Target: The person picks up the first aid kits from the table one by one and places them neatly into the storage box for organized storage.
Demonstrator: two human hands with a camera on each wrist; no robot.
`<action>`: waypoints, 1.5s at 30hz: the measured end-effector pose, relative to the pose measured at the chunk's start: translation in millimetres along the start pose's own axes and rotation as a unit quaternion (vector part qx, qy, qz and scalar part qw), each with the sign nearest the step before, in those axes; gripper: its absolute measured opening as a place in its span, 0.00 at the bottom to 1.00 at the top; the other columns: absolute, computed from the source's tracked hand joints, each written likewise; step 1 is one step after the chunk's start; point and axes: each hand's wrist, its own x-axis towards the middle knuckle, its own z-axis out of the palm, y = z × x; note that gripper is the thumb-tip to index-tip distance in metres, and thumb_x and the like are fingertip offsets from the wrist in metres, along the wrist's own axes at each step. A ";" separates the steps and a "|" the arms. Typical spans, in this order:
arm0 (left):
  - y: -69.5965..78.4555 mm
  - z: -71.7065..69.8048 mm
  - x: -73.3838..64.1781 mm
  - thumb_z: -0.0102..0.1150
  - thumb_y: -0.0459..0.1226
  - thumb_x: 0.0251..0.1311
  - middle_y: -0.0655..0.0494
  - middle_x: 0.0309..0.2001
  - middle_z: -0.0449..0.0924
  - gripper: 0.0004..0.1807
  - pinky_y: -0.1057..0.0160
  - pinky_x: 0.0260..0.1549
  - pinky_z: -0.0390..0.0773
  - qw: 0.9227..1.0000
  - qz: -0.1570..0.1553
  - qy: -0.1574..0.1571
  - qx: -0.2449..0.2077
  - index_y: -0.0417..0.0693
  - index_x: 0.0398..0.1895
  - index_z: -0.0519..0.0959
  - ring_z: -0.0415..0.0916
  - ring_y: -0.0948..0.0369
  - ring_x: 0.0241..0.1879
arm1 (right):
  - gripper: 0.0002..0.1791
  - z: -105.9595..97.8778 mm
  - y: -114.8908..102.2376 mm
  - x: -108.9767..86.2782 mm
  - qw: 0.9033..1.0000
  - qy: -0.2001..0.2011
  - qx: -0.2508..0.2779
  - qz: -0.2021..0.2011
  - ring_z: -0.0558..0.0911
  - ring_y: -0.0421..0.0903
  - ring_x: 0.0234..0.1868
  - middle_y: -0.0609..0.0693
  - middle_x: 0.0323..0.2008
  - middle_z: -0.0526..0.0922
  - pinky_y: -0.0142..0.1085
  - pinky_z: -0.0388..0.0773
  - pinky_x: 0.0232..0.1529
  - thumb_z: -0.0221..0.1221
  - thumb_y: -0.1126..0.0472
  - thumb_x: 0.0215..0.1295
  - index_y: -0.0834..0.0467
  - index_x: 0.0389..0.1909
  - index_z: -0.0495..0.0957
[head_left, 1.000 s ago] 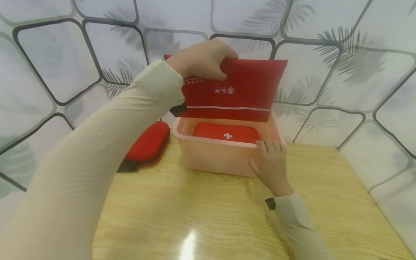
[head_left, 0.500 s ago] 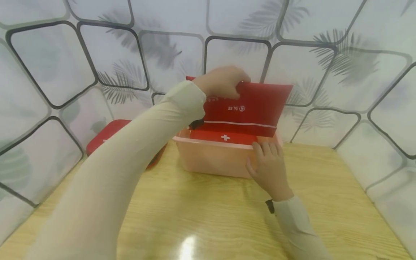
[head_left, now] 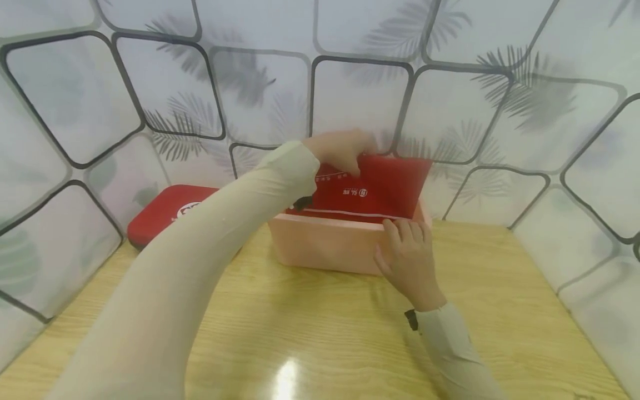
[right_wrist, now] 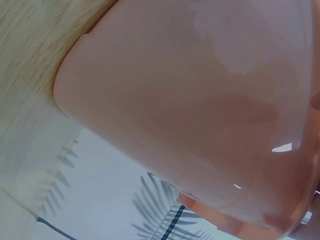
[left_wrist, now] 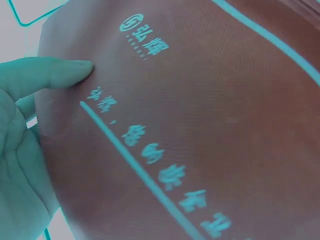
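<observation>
My left hand (head_left: 342,150) pinches the top edge of a flat red pouch (head_left: 380,183) with white lettering and a white line. In the left wrist view the thumb (left_wrist: 70,73) lies on the pouch's printed front (left_wrist: 200,100), with the fingers behind it. The pouch stands nearly upright, its lower part inside a pink plastic bin (head_left: 320,244). My right hand (head_left: 412,264) grips the bin's front rim near the right corner, fingers over the edge and thumb on the outer wall. In the right wrist view the bin's wall (right_wrist: 175,100) fills most of the picture.
A red zip case (head_left: 165,208) with a white print lies on the wooden table (head_left: 300,333) at the left, partly behind my left sleeve (head_left: 200,266). Behind the bin rises a wall (head_left: 260,89) with a leaf pattern.
My left hand has lowered the red pouch into the bin. It now hides the red bag with a white cross that showed inside. My right hand keeps its grip on the rim.
</observation>
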 end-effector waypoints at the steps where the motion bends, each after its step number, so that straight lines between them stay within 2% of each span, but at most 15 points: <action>1: -0.4 1.9 0.3 0.63 0.36 0.53 0.57 0.52 0.75 0.24 0.60 0.54 0.73 1.000 -0.003 -0.007 -0.006 0.52 0.56 0.73 0.71 0.60 0.50 | 0.22 0.3 0.2 0.0 1.000 0.002 0.000 0.000 0.74 0.60 0.39 0.61 0.36 0.75 0.54 0.65 0.50 0.57 0.56 0.51 0.65 0.45 0.72; 10: -8.4 21.1 11.4 0.60 0.35 0.55 0.55 0.50 0.77 0.22 0.59 0.53 0.73 0.999 -0.010 -0.044 0.026 0.51 0.55 0.75 0.72 0.58 0.49 | 0.22 0.4 1.4 0.2 1.000 0.002 -0.007 -0.001 0.74 0.60 0.37 0.61 0.34 0.75 0.55 0.65 0.50 0.59 0.57 0.49 0.65 0.43 0.71; 14: -14.7 28.5 18.9 0.61 0.35 0.55 0.55 0.50 0.78 0.22 0.59 0.52 0.75 0.998 -0.018 -0.059 0.015 0.52 0.56 0.75 0.74 0.58 0.48 | 0.22 -0.2 1.6 -0.4 1.000 -0.002 -0.009 0.001 0.74 0.60 0.38 0.61 0.34 0.75 0.56 0.65 0.51 0.59 0.56 0.49 0.64 0.43 0.71; 17: -20.7 31.7 23.9 0.61 0.34 0.54 0.56 0.48 0.79 0.21 0.60 0.52 0.75 0.998 -0.010 -0.064 0.011 0.51 0.54 0.75 0.74 0.58 0.47 | 0.21 -0.4 1.7 -0.4 1.000 -0.005 -0.008 0.004 0.74 0.60 0.38 0.61 0.34 0.75 0.56 0.65 0.51 0.57 0.56 0.50 0.64 0.43 0.71; 21: -26.4 32.0 27.2 0.61 0.33 0.54 0.54 0.49 0.79 0.21 0.60 0.54 0.74 0.998 -0.008 -0.059 0.024 0.49 0.53 0.76 0.73 0.57 0.48 | 0.21 -0.2 2.1 -0.2 1.000 -0.003 -0.007 0.005 0.74 0.60 0.38 0.61 0.35 0.75 0.56 0.65 0.51 0.57 0.56 0.50 0.65 0.43 0.72; 25: -28.4 30.7 28.1 0.61 0.33 0.54 0.52 0.53 0.76 0.23 0.58 0.57 0.71 0.998 -0.035 -0.056 0.023 0.46 0.56 0.74 0.72 0.56 0.52 | 0.21 0.7 2.5 -0.5 1.000 -0.001 -0.009 0.004 0.75 0.59 0.38 0.61 0.34 0.75 0.55 0.65 0.51 0.58 0.56 0.49 0.64 0.43 0.72; 30: -32.5 32.4 32.1 0.61 0.34 0.55 0.51 0.55 0.75 0.24 0.57 0.59 0.69 0.997 -0.055 -0.052 0.035 0.45 0.56 0.72 0.70 0.55 0.54 | 0.22 1.6 2.4 -1.0 1.000 -0.004 -0.009 0.002 0.75 0.59 0.38 0.60 0.34 0.75 0.55 0.65 0.51 0.59 0.56 0.49 0.64 0.43 0.72; 34: -38.4 35.3 35.9 0.60 0.34 0.56 0.49 0.55 0.73 0.23 0.56 0.57 0.70 0.996 -0.057 -0.049 0.039 0.45 0.56 0.71 0.70 0.54 0.55 | 0.23 1.5 1.0 -1.3 1.000 -0.006 -0.009 0.002 0.75 0.58 0.38 0.60 0.35 0.75 0.55 0.65 0.51 0.59 0.55 0.49 0.64 0.44 0.72; 40: -42.1 35.1 37.2 0.63 0.38 0.54 0.47 0.62 0.68 0.32 0.53 0.59 0.68 0.998 -0.044 -0.046 0.016 0.47 0.63 0.65 0.67 0.52 0.59 | 0.23 1.7 0.5 -1.6 1.000 -0.004 -0.006 0.004 0.75 0.58 0.38 0.60 0.35 0.76 0.55 0.65 0.51 0.60 0.56 0.48 0.64 0.44 0.72; 45: -40.7 32.8 36.6 0.63 0.41 0.54 0.49 0.64 0.67 0.33 0.52 0.60 0.67 0.998 -0.039 -0.050 0.021 0.50 0.64 0.64 0.65 0.53 0.60 | 0.22 1.8 2.5 -0.6 1.000 0.003 -0.011 0.001 0.75 0.59 0.38 0.60 0.35 0.75 0.54 0.65 0.51 0.59 0.56 0.48 0.64 0.44 0.72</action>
